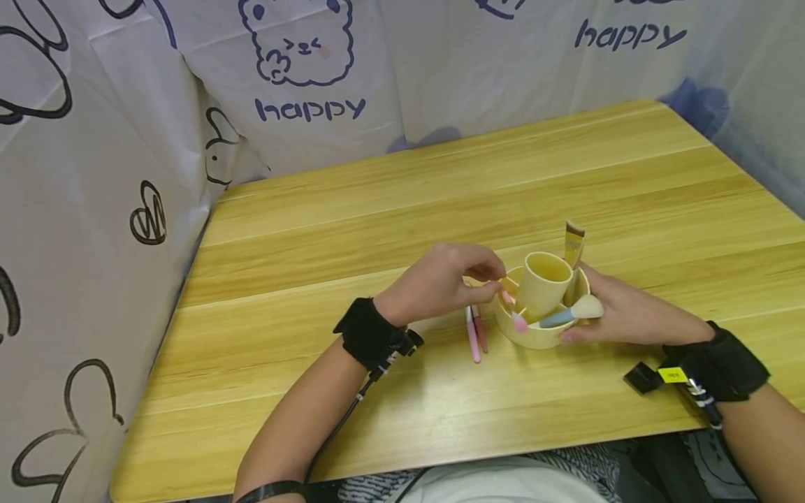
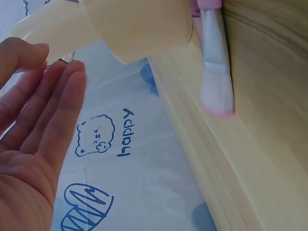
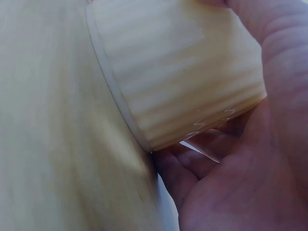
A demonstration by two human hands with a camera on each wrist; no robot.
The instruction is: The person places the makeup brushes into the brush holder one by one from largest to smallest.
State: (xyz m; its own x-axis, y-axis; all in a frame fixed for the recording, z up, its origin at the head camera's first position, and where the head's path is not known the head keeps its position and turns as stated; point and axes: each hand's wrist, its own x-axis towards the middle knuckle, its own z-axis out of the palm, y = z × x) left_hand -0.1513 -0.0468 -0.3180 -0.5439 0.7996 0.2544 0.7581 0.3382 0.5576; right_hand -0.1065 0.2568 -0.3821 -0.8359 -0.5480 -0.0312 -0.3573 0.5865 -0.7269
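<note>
A round cream organizer (image 1: 534, 339) with a tall central cup (image 1: 547, 279) stands on the table. My right hand (image 1: 622, 307) grips its side, thumb near the front and fingers round the back; its ribbed wall (image 3: 183, 72) fills the right wrist view. My left hand (image 1: 449, 283) is at the organizer's left rim, fingers extended and thumb close to them, with nothing visible between them in the left wrist view. Inside lie a pink-tipped brush (image 1: 518, 322) near the left fingertips and a blue-handled brush (image 1: 556, 319). A flat brush (image 1: 574, 244) stands upright behind the cup.
Two makeup brushes lie left of the organizer: a light pink one (image 1: 474, 339) and a darker pink one (image 1: 481, 328). The wooden table (image 1: 352, 230) meets a drawn-on white cloth (image 1: 434, 63) behind and at left. The table's front edge is near my lap.
</note>
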